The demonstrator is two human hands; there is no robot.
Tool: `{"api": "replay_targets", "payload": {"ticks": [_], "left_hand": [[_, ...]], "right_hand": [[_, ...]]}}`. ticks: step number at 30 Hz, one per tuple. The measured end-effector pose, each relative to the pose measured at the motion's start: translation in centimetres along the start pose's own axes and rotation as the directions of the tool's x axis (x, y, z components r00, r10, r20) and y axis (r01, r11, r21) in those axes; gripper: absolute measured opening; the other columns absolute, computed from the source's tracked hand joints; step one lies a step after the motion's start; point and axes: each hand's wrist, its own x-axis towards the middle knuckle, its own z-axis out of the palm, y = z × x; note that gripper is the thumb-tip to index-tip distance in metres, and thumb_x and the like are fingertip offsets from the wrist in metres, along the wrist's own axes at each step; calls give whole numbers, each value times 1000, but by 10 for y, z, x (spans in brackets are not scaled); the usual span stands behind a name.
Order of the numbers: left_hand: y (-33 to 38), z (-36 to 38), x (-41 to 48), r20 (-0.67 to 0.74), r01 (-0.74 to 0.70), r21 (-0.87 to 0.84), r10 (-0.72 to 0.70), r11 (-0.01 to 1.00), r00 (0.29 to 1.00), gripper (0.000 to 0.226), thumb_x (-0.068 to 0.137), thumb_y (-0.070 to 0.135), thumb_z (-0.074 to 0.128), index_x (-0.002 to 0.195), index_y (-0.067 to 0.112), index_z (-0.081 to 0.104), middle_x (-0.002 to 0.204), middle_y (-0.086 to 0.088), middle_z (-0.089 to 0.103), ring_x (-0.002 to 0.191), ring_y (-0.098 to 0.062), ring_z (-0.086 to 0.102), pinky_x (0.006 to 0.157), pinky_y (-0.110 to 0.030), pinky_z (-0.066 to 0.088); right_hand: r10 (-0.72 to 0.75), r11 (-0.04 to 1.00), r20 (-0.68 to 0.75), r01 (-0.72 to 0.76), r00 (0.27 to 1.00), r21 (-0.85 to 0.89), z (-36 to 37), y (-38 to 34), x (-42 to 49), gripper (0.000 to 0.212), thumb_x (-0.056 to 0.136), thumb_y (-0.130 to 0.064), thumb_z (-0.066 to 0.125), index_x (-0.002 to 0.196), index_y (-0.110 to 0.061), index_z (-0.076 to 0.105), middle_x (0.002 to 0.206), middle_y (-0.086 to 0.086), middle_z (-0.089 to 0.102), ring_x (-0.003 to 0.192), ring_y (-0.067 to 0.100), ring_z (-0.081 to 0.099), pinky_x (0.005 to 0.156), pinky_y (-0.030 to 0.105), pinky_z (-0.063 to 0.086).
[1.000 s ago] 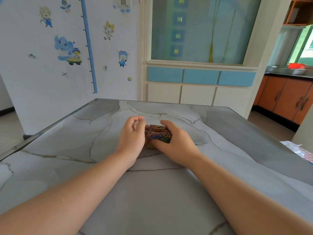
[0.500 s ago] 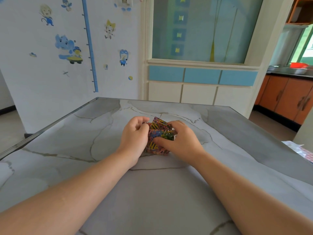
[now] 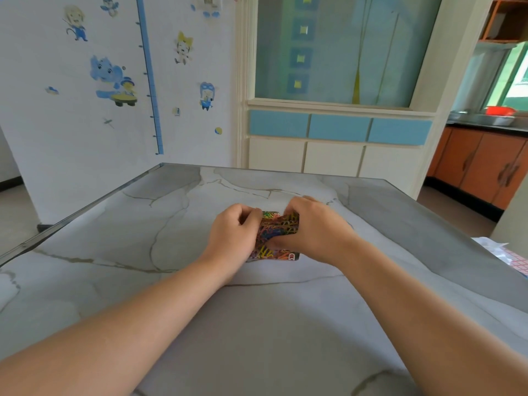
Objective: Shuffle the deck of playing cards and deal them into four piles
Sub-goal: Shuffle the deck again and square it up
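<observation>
Two bare hands meet over a deck of playing cards [image 3: 276, 235] with colourful scribbled backs. The left hand [image 3: 233, 238] and right hand [image 3: 317, 232] each close their fingers around it, low over a grey marble-patterned table [image 3: 257, 324].

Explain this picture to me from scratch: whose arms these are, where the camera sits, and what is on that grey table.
There is no machine here. A person wears a wide-angle camera on the head, looking forward and down, so the two bare arms reaching in from the bottom are their own. The left hand and the right hand meet over a grey marble-patterned table and together hold a deck of playing cards with colourful scribbled backs, low over or on the surface. No dealt piles lie on the table, so this looks like the shuffling stage. Behind the table are a wall with cartoon stickers and a cabinet with blue panels.
</observation>
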Motion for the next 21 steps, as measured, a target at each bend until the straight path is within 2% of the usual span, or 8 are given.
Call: {"api": "replay_targets", "payload": {"ticks": [4,7,9,12,15,17,19,21], "left_hand": [[-1,3,-2,8,14,21,-14,1000,1000,39,90,40,56,77,3,60,60,4,52,53,-7,45,48,-17,34],[-1,5,-4,86,40,27,-42,999,995,16,93,35,55,89,20,61,78,9,63,69,-1,57,49,-9,39],[-2,4,-3,136,80,1,-79,997,988,7,94,33,52,100,30,56,91,8,65,82,-6,62,57,-14,42],[-1,1,-1,159,81,-48,-72,996,985,17,96,40,50,108,31,57,95,8,67,87,-9,61,66,-23,40],[-2,-3,3,126,100,-111,-86,989,988,26,98,39,46,101,23,65,99,5,69,94,-10,62,78,-28,46],[-7,-8,11,110,108,-41,-103,993,989,18,97,27,49,105,24,65,107,0,69,98,-15,63,81,-30,48],[-12,-13,23,151,106,94,-119,990,981,23,93,22,57,115,22,64,116,-1,66,95,-8,61,73,-19,44],[-14,-11,36,232,106,236,-162,966,959,40,88,27,66,126,18,60,128,-2,62,103,-9,58,78,-16,42]], "right_hand": [[32,998,204,-43,978,51,-4,7,-1,39,64,-54,83,83,-29,60,82,-9,63,69,5,57,49,15,39],[-49,945,231,-30,972,325,11,-1,-8,58,71,-36,83,123,-34,58,107,-12,66,91,1,63,69,11,46],[-96,926,205,12,974,377,22,-9,-10,60,77,-29,76,132,-34,51,113,-13,64,96,0,62,75,12,48],[-127,962,167,80,978,261,21,-10,-6,33,82,-27,68,115,-24,63,104,-3,69,90,14,65,75,28,54],[-43,957,159,-5,986,291,16,2,1,15,78,-28,70,86,-15,68,73,-1,68,57,9,60,46,19,44],[177,848,150,-228,973,478,14,19,2,15,77,-25,73,81,-11,68,64,-1,63,45,6,52,40,16,38],[349,574,247,-414,904,707,11,36,2,18,80,-18,75,88,-3,69,68,7,64,48,12,56,45,20,45],[375,350,330,-461,867,815,9,45,2,26,83,-13,75,99,6,66,75,16,64,54,21,58,51,32,53]]}}
